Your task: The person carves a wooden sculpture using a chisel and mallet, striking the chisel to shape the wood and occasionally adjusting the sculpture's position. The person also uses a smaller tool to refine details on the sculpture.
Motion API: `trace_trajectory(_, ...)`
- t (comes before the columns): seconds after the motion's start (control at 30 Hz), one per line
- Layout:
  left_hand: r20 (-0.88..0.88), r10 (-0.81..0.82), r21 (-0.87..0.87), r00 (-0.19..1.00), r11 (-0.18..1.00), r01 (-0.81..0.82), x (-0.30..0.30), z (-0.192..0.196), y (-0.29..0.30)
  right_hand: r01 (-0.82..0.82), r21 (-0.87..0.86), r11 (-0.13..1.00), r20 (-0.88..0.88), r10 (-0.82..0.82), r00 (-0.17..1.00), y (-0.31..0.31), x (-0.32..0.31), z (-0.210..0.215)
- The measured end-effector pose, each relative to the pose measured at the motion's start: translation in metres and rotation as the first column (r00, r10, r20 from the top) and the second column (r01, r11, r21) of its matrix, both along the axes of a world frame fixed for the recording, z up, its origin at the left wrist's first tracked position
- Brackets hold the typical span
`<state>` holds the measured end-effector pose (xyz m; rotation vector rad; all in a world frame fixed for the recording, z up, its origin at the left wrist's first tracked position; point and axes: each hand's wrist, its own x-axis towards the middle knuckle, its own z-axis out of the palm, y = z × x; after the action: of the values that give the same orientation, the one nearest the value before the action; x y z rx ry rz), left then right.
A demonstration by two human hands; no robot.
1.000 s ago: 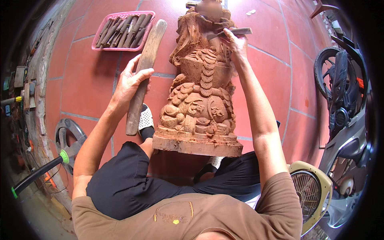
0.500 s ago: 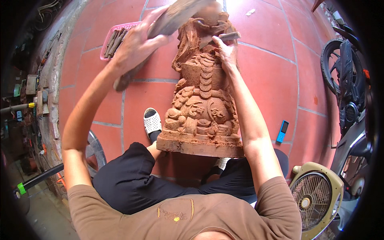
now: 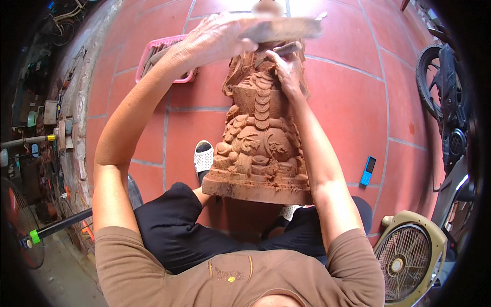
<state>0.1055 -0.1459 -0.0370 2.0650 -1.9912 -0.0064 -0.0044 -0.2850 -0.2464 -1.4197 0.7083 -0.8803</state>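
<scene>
A reddish-brown carved wooden statue (image 3: 262, 146) lies between my legs, its flat base toward me and its far end partly hidden behind my hands. My left hand (image 3: 217, 38) is closed round a wooden mallet (image 3: 289, 29), smeared by motion, which is over the far part of the statue. Below the mallet, my right hand (image 3: 287, 70) grips a chisel (image 3: 287, 49) by its handle. The chisel's tip points down and left at the carved surface; whether it touches the wood I cannot tell.
A pink plastic basket (image 3: 148, 51) of tools stands at the far left on the red tiled floor (image 3: 348, 123). To the right are a blue mobile phone (image 3: 367, 171), a beige box fan (image 3: 409, 261) and a motorbike wheel (image 3: 429, 82). A brick edge (image 3: 82, 102) runs along the left.
My left hand has swung the mallet rightward, from a slanted position to nearly level above the chisel. My right hand keeps the chisel at about the same spot. The whole view has shifted slightly.
</scene>
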Motion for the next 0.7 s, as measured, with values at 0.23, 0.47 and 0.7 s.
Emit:
trace_trajectory(0.23, -0.141, 0.019, 0.143, 0.99, 0.99, 0.002, -0.014, -0.008, 0.0, -0.056, 0.105, 0.993, 0.097, 0.046, 0.994, 0.007, -0.007, 0.009)
trace_trajectory(0.47, -0.198, -0.022, 0.002, 0.98, 1.0, 0.023, -0.013, -0.024, -0.003, -0.074, 0.145, 0.987, 0.113, 0.058, 0.992, 0.004, -0.002, 0.004)
trace_trajectory(0.7, -0.112, 0.043, -0.039, 0.993, 0.998, -0.048, -0.023, -0.005, -0.007, -0.035, 0.08, 0.996, 0.061, 0.03, 0.998, -0.002, -0.007, 0.002)
